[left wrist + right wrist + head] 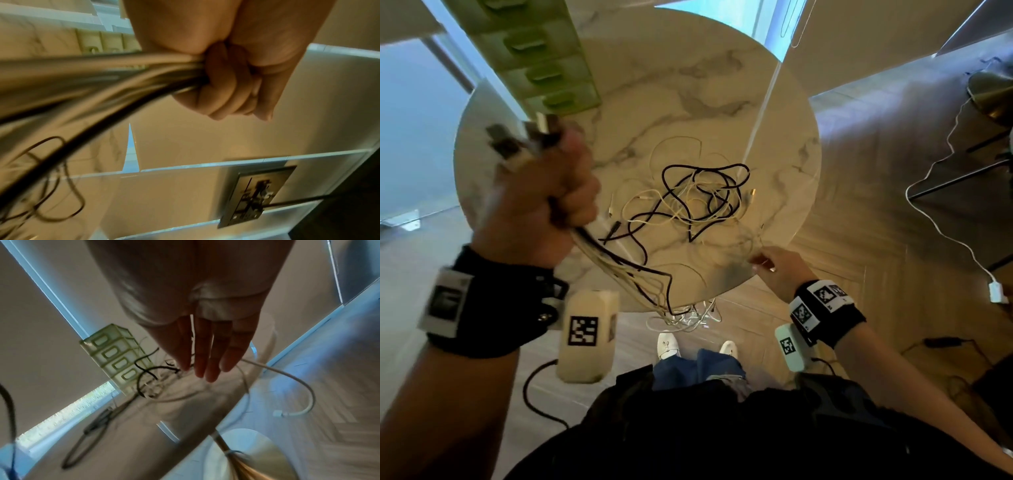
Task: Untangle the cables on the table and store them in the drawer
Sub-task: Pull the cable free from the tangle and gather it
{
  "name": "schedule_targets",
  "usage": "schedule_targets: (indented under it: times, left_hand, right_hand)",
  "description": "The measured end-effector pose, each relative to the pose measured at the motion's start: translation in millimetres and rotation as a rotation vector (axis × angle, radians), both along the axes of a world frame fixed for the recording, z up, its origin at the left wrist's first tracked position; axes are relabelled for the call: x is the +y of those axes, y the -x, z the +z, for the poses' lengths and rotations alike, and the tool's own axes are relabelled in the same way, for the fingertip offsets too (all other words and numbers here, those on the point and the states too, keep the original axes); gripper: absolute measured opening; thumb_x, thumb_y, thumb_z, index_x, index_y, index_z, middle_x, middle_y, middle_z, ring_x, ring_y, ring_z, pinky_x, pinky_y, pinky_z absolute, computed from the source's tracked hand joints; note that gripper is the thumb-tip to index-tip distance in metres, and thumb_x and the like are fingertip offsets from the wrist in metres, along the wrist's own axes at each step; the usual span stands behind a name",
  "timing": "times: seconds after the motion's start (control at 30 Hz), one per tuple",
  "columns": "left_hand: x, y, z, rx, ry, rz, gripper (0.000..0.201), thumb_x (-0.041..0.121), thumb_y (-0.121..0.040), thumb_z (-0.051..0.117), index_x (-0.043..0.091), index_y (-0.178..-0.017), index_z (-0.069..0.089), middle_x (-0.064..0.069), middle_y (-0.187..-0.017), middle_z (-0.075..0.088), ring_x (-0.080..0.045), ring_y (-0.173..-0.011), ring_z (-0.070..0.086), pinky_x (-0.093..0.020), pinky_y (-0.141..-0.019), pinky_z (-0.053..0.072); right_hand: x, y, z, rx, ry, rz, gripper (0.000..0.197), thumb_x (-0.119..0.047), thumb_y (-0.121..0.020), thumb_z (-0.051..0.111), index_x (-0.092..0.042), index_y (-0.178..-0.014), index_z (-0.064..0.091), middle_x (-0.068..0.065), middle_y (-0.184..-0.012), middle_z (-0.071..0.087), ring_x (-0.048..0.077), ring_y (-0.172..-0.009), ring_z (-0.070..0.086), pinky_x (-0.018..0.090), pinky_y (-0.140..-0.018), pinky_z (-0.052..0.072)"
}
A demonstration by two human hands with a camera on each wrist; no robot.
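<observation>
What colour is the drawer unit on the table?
Pale green drawer unit, clearest in the head view.

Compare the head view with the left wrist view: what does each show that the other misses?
Only the head view shows the right hand, fingers straight, at the table's near edge, the plug ends sticking out above the left hand's fist, and cables trailing off the table towards the floor. Only the left wrist view shows the curled fingers from the palm side, clamped round the cable bundle, plus a wall plate. Both show the fist gripping the bundle, the tangled cables on the marble top and the green drawer unit.
</observation>
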State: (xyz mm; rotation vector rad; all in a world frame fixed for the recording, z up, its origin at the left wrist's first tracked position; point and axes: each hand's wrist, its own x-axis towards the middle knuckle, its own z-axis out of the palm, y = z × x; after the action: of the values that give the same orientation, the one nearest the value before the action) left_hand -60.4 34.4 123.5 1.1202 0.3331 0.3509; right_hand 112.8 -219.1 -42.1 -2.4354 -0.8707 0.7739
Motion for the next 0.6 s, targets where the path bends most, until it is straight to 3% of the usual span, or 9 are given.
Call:
schedule_targets:
  times: [0.1, 0.2, 0.3, 0.4, 0.47, 0.53, 0.6]
  left_hand:
    - [-34, -8, -22, -0.038, 0.039, -0.074, 0.017, 0.033, -0.075, 0.073, 0.025, -0.067, 0.060, 0.016, -0.050, 0.038, 0.006, -0.035, 0.029, -0.006, -0.034, 0.025]
    - [-56, -14, -42, -0.051, 0.111, -0.115, 0.020, 0.036, -0.074, 0.074, 0.023, -0.071, 0.058, 0.013, -0.053, 0.039, 0.004, -0.038, 0.030, -0.008, -0.036, 0.027]
    - [-74, -21, -49, -0.046, 0.173, -0.101, 0.021, 0.032, -0.080, 0.067, 0.018, -0.075, 0.052, 0.013, -0.052, 0.038, 0.003, -0.039, 0.030, -0.010, -0.035, 0.027]
    - [-82, -23, -51, 0.011, 0.182, -0.022, 0.020, 0.029, -0.089, 0.054, 0.015, -0.077, 0.049, 0.013, -0.050, 0.036, 0.003, -0.037, 0.028, -0.010, -0.033, 0.025]
    - [-86, -23, -55, 0.030, 0.183, 0.054, 0.023, 0.028, -0.094, 0.047, 0.016, -0.075, 0.053, 0.012, -0.050, 0.037, 0.002, -0.038, 0.028, -0.011, -0.034, 0.025]
    - [-90, -21, -58, 0.055, 0.184, 0.150, 0.029, 0.025, -0.098, 0.041, 0.016, -0.074, 0.055, 0.010, -0.050, 0.042, 0.001, -0.039, 0.032, -0.011, -0.037, 0.028]
    - [-94, -17, -61, 0.091, 0.210, 0.253, 0.031, 0.025, -0.098, 0.042, 0.017, -0.073, 0.056, 0.007, -0.053, 0.052, -0.001, -0.043, 0.043, -0.013, -0.043, 0.037]
  right_hand:
    - [11, 13, 30, 0.127, -0.137, -0.039, 0.016, -0.021, -0.090, 0.058, -0.015, -0.104, 0.064, -0.001, -0.098, 0.065, 0.012, -0.089, 0.058, 0.021, -0.078, 0.040]
    - [20, 34, 65, 0.367, -0.247, 0.124, 0.021, -0.025, -0.089, 0.060, -0.023, -0.110, 0.060, -0.007, -0.103, 0.065, 0.003, -0.093, 0.060, 0.016, -0.080, 0.046]
    - [21, 51, 84, 0.600, -0.281, 0.294, 0.026, -0.020, -0.089, 0.060, -0.026, -0.113, 0.057, -0.004, -0.108, 0.066, 0.006, -0.102, 0.062, 0.019, -0.092, 0.048]
    - [16, 52, 93, 0.473, -0.290, 0.367, 0.021, -0.017, -0.087, 0.063, -0.019, -0.108, 0.065, -0.005, -0.093, 0.067, 0.010, -0.088, 0.064, 0.022, -0.085, 0.050]
    - [11, 46, 96, 0.362, -0.297, 0.379, 0.016, -0.016, -0.087, 0.063, -0.014, -0.102, 0.069, -0.013, -0.083, 0.061, 0.001, -0.076, 0.058, 0.014, -0.077, 0.046]
    - [5, 37, 99, 0.282, -0.291, 0.384, 0.015, -0.018, -0.087, 0.063, -0.015, -0.099, 0.070, -0.016, -0.082, 0.057, -0.001, -0.076, 0.054, 0.007, -0.073, 0.040]
    - [-3, 27, 99, 0.268, -0.267, 0.368, 0.013, -0.017, -0.086, 0.064, -0.018, -0.097, 0.071, -0.014, -0.087, 0.059, 0.001, -0.083, 0.056, 0.009, -0.077, 0.041]
